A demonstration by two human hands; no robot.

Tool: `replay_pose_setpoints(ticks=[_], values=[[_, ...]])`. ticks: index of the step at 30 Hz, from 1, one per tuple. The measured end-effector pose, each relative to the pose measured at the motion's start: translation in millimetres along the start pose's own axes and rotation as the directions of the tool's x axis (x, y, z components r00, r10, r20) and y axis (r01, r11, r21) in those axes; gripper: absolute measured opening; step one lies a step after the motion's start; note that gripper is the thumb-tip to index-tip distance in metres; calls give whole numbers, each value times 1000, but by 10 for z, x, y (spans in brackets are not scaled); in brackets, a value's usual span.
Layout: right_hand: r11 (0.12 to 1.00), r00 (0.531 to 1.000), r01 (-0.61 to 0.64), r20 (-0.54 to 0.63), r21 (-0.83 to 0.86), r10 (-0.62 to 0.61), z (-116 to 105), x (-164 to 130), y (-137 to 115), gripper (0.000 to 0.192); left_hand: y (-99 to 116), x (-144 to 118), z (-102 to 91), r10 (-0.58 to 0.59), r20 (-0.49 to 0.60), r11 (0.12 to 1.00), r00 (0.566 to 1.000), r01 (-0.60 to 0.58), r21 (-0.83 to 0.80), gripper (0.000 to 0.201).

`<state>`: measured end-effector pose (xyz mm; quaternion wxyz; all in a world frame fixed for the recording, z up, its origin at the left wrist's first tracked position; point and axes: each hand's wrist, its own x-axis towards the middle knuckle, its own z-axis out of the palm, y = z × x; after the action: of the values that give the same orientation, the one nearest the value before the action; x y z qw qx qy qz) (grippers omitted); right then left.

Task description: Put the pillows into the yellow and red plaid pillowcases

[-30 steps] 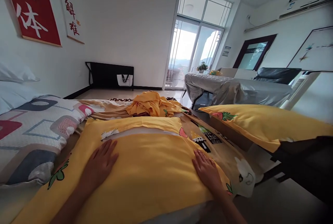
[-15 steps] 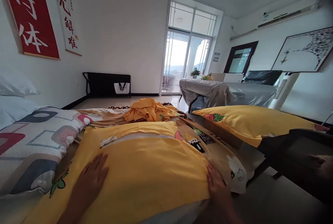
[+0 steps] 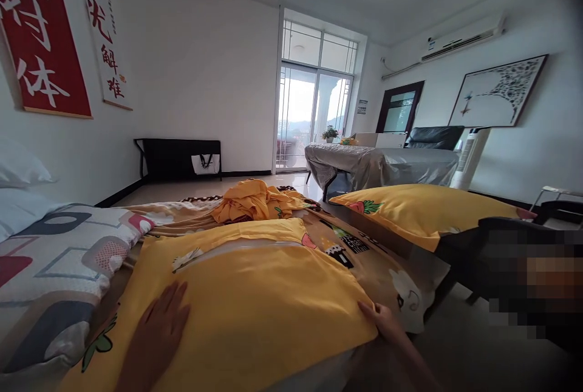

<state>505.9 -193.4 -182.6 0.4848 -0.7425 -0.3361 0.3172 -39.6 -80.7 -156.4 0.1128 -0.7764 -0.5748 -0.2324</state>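
A yellow pillowcase (image 3: 255, 295) lies in front of me, with a strip of white pillow (image 3: 241, 245) showing through its opening near the far edge. More pale fabric shows beneath the near edge. My left hand (image 3: 159, 325) rests flat on the left part of the pillowcase, fingers stretched out. At the right edge, close to the near corner, my right hand (image 3: 381, 320) pinches the yellow cloth.
To the left is a patterned pillow (image 3: 68, 270); beyond lies a crumpled orange-yellow cloth (image 3: 255, 200) on a printed blanket (image 3: 359, 258). A second yellow pillow (image 3: 419, 209) rests on a dark chair (image 3: 496, 246) at right. Further off stands a plastic-covered table (image 3: 382, 164).
My right hand has gone from lying against the pillowcase's right side to pinching its edge nearer the corner, which now spreads further right. My left hand stays flat. The view has tilted slightly.
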Motion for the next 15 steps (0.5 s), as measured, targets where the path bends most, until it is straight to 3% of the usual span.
replay_pose_setpoints(ticks=[4, 10, 15], values=[[994, 998, 10, 66, 105, -17, 68, -65, -236, 43, -7, -2, 6, 16, 17, 1000, 1000, -17, 20, 57], [977, 968, 183, -192, 110, -160, 90, -145, -437, 34, 28, 3, -40, -29, 40, 1000, 999, 29, 3, 62], [983, 955, 134, -282, 129, -93, 125, -138, -290, 39, 57, 8, -87, -53, 89, 999, 995, 54, -8, 64]])
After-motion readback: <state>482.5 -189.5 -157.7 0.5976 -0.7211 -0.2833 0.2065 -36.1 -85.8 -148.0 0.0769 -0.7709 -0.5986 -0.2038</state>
